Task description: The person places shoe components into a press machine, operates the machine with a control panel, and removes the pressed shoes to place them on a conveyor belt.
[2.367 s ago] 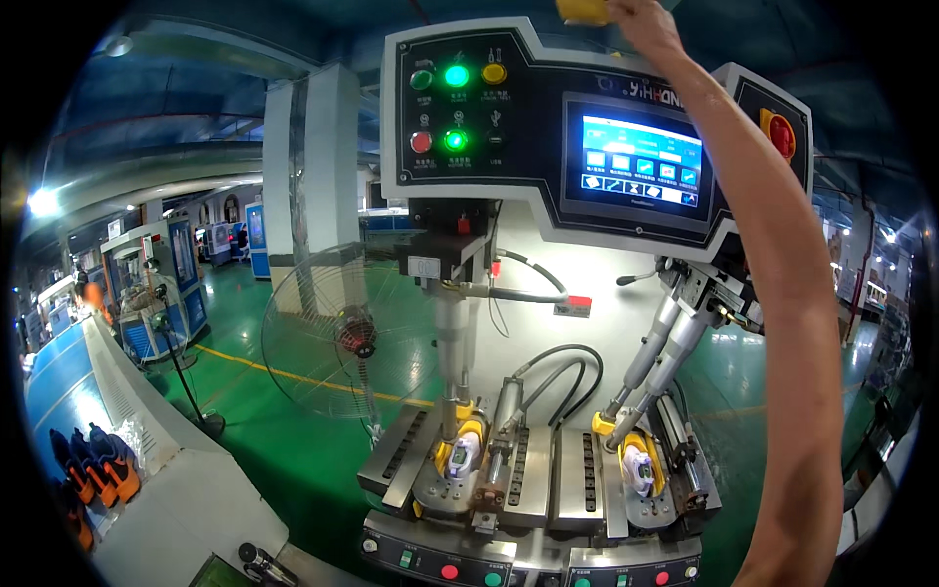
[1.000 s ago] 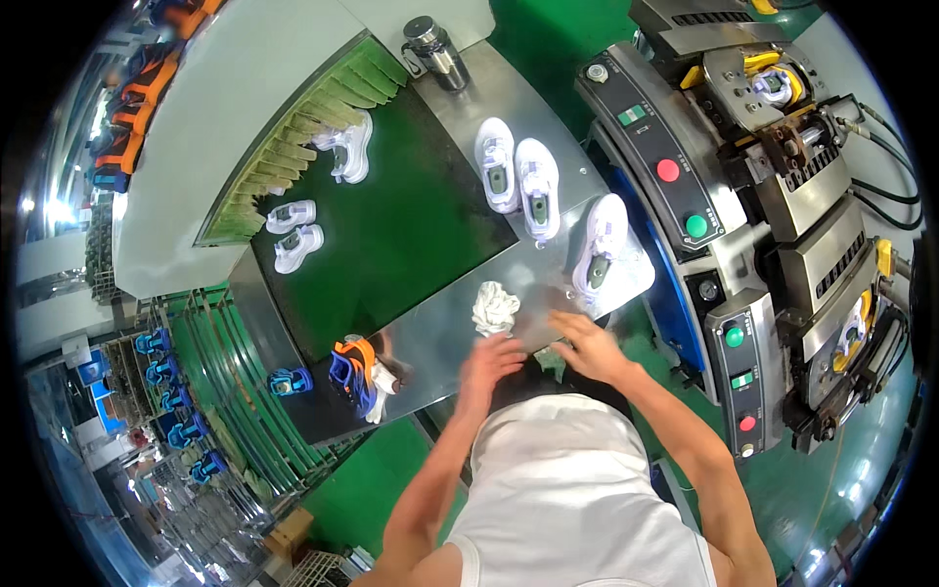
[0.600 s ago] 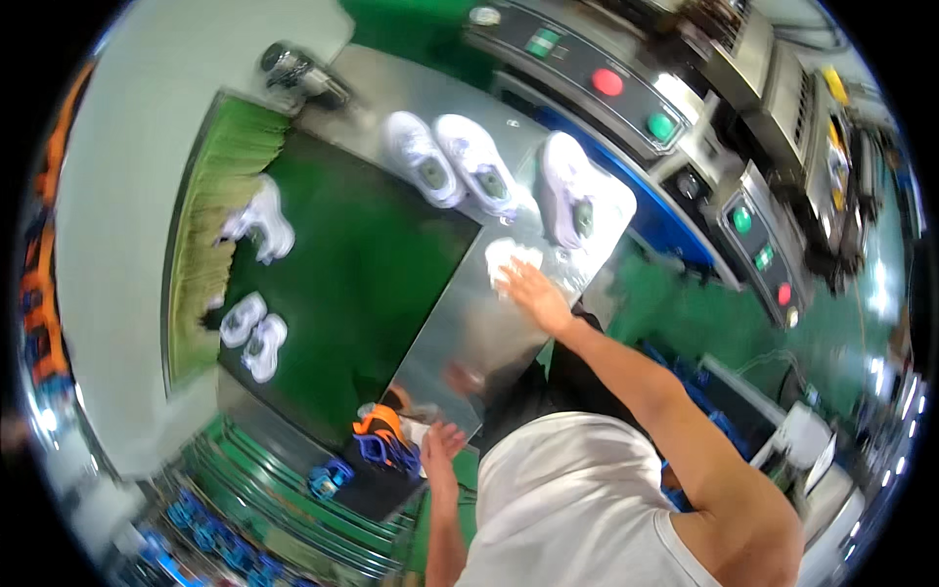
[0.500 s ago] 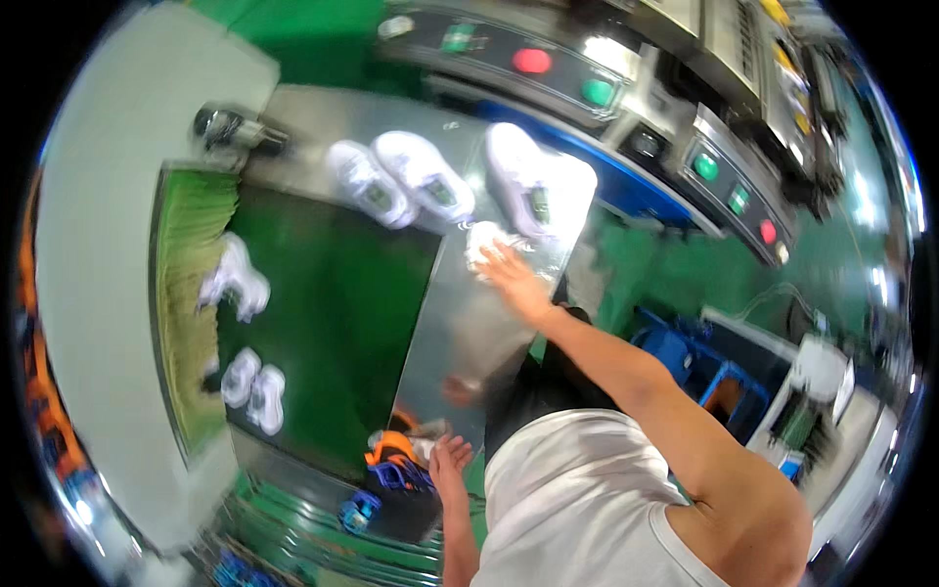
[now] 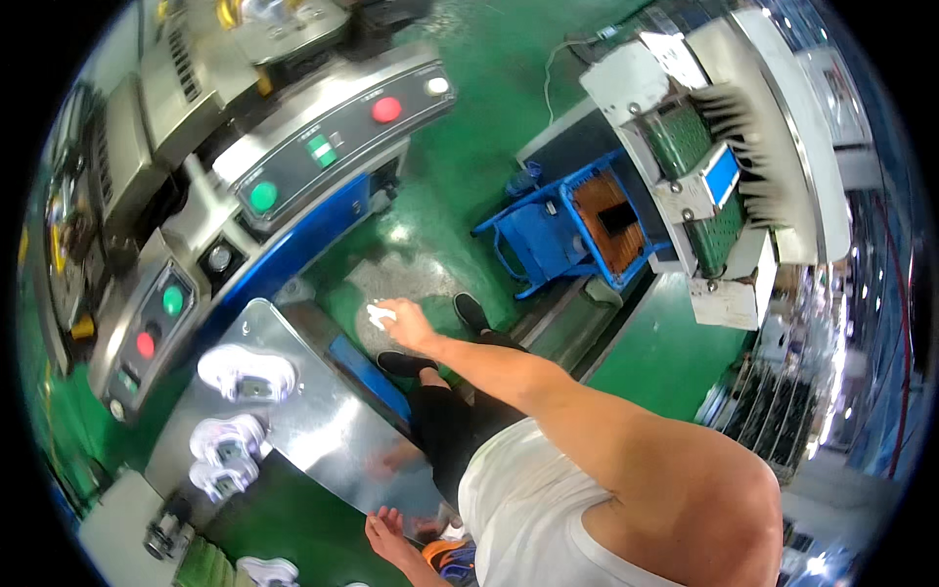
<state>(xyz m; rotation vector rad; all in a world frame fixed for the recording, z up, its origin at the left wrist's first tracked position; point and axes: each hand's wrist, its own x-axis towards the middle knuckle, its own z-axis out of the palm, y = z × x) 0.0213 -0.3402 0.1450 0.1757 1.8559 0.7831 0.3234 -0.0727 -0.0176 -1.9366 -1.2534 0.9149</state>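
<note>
My right hand (image 5: 409, 327) is closed on a small white wad (image 5: 379, 315) that looks like crumpled cloth or paper. It is held out over the floor, off the metal table's edge. My left hand (image 5: 388, 535) hangs over the near part of the metal table (image 5: 318, 416), fingers loosely apart and nothing in them. Close to it, partly hidden by my body, is an orange and blue shoe (image 5: 450, 562). On the table at the left lie a white shoe (image 5: 246, 374) and a pair of white shoes (image 5: 227, 453).
A machine with red and green buttons (image 5: 323, 147) stands beyond the table. A green conveyor belt (image 5: 284, 519) carries more white shoes (image 5: 267, 570). To the right are a blue chair (image 5: 544, 238) and a brush-fringed machine (image 5: 719, 181).
My view has swung right. My right hand has lifted the white wad off the table beside the white shoes and carried it out over the floor. My left hand remains low near the orange shoe.
</note>
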